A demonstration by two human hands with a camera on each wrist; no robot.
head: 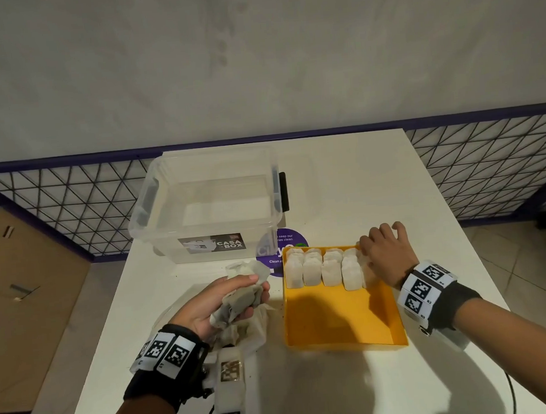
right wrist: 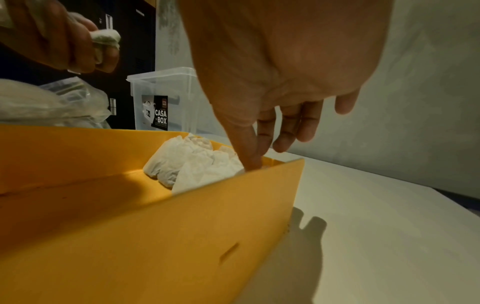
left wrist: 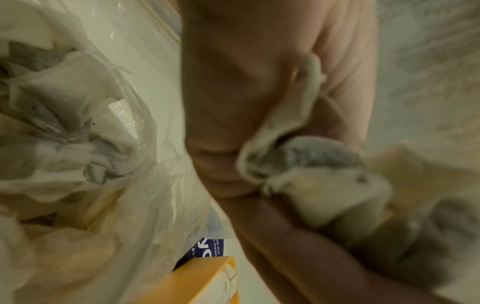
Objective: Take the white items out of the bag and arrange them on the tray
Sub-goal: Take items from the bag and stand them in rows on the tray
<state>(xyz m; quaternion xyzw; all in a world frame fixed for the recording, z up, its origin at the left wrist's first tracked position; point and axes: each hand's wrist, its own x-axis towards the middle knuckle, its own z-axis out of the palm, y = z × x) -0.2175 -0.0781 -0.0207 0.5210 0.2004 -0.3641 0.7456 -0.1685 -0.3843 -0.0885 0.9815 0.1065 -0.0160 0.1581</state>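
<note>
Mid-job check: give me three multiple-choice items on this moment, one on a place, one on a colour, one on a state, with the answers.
1. Where in the tray do the white pouches lie?
A. along the far wall
B. along the near wall
C. spread all over

2. What colour is the tray?
A. blue
B. yellow
C. green

3. What is the left hand doing?
A. resting flat on the table
B. pressing the clear box
C. gripping a bunch of pouches

Answers: 1 A, the row sits against the far wall; 2 B, its walls and floor are yellow; 3 C, the fingers curl round pouches above the bag.
</note>
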